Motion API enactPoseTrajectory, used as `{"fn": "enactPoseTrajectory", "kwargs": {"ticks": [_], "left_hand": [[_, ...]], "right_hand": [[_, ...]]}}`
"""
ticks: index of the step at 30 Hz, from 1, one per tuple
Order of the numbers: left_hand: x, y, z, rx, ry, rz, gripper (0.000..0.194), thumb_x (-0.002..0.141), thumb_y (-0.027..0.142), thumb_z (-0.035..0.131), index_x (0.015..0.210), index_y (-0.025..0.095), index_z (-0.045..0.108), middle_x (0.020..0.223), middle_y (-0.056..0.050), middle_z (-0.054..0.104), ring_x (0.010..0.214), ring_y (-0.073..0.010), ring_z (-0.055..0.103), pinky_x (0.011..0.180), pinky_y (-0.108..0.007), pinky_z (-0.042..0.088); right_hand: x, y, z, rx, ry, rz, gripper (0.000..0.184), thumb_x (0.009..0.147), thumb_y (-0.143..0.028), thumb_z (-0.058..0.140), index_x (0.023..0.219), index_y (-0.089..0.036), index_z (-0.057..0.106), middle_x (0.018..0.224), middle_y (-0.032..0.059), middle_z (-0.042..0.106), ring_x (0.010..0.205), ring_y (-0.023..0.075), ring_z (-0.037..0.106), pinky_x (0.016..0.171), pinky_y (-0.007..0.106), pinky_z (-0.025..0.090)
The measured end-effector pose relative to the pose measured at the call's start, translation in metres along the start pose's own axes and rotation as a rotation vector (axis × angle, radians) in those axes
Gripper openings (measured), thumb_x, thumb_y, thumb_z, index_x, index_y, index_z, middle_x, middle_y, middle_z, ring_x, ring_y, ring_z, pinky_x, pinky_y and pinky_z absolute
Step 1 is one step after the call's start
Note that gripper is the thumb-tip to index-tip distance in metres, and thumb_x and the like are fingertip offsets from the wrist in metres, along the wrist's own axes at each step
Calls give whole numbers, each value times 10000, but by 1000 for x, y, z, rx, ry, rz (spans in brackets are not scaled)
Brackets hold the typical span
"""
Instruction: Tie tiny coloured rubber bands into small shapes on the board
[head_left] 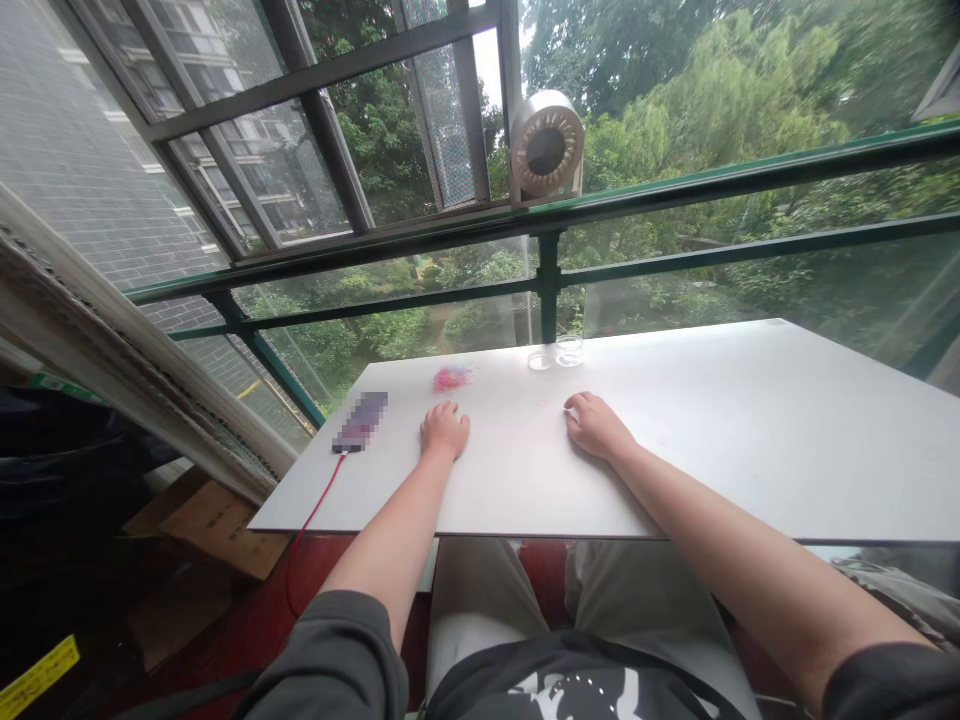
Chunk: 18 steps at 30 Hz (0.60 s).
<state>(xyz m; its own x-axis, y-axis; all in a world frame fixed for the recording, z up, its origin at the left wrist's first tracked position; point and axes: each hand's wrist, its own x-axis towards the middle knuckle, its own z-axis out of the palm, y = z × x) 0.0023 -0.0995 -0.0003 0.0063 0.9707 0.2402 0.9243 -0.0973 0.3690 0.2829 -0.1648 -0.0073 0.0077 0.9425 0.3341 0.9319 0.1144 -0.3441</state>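
Observation:
My left hand (444, 430) rests on the white table (712, 430) with its fingers curled under, close to a small pink and multicoloured pile (451, 378) just beyond it. My right hand (592, 424) lies on the table too, fingers bent down, nothing visible in it. Two small clear dishes (555, 354) stand side by side near the far edge, ahead of and between my hands. A tiny pink speck (541, 404) lies on the surface left of my right hand.
A dark flat device (361, 421) with a red cable (311, 520) lies at the table's left end. Beyond the table a green railing (549, 285) and glass face trees. A round fan-like object (546, 145) sits on the rail. Cardboard (217, 525) lies on the floor at left.

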Motion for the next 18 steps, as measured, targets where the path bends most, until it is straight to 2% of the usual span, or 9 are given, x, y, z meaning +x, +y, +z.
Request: {"fn": "enactPoseTrajectory", "kwargs": {"ticks": [14, 18], "left_hand": [[-5, 1, -3, -8, 14, 7, 379, 831, 324, 459, 1168, 211, 592, 1341, -71, 519, 1243, -253, 428, 1047, -373, 311], [-4, 1, -3, 1, 23, 9, 367, 816, 325, 484, 1142, 205, 602, 1288, -88, 553, 1198, -259, 465, 1008, -372, 350]], "right_hand": [[0, 0, 0, -7, -4, -22, 227, 836, -198, 451, 1004, -143, 593, 1104, 125, 584, 1055, 246, 522, 910, 336, 390], [0, -2, -1, -12, -5, -30, 231, 833, -195, 453, 1009, -133, 589, 1098, 134, 588, 1049, 250, 524, 914, 337, 385]]}}
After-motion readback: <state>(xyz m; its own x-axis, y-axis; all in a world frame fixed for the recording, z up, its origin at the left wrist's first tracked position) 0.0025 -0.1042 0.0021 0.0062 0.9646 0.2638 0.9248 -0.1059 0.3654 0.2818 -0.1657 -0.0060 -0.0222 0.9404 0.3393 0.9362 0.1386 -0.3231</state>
